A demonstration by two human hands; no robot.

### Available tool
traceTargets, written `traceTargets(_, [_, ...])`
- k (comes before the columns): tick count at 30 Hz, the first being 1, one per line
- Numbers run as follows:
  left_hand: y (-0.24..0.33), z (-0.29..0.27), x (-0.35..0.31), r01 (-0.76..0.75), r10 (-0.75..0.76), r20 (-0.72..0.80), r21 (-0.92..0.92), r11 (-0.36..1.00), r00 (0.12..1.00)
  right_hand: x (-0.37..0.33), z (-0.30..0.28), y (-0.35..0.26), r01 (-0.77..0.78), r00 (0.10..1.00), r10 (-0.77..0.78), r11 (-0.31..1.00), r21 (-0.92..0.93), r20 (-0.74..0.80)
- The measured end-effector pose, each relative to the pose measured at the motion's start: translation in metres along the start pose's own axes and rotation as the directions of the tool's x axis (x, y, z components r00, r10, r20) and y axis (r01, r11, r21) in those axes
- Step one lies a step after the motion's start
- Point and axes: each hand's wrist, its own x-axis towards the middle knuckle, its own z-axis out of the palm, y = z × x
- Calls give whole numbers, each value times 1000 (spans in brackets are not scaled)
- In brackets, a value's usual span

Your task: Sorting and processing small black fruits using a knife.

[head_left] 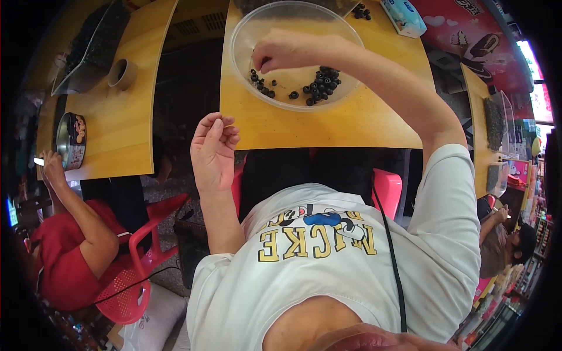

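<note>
A clear round plastic bowl (246,29) stands on the yellow wooden table (351,123) in front of me. Small black beads (321,83) lie scattered on its bottom, most in a heap on the right side. My right hand (284,50) reaches into the bowl from the right, fingertips pinched together just above the left group of beads; whether a bead is between them is too small to tell. My left hand (213,149) is raised off the table's near edge, thumb pressed to the curled fingers, nothing visible in it.
A blue-and-white tissue pack (404,16) lies at the far right of my table. The left table carries a round tin (71,140), a tape-like ring (122,73) and a clear tray (88,52). A person in red (76,251) sits there. Another person (509,240) sits at right.
</note>
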Motion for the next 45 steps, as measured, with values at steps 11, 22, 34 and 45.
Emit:
traceTargets(11, [-9,3,2,48,-48,-53,16,999,997,13,20,-3,-30,999,29,999,-41,-27])
traceTargets(22, [-9,64,7,-175,170,83,57,983,982,-57,-24,-59,178,965,-27,799,574,-261])
traceTargets(34, [-18,70,7,69,-37,146,-221,973,989,-70,-24,-51,169,956,-93,950,264,-278])
traceTargets(45, [-14,50,0,149,-103,178,-269,952,979,-21,-26,58,-70,966,14,975,-209,-258])
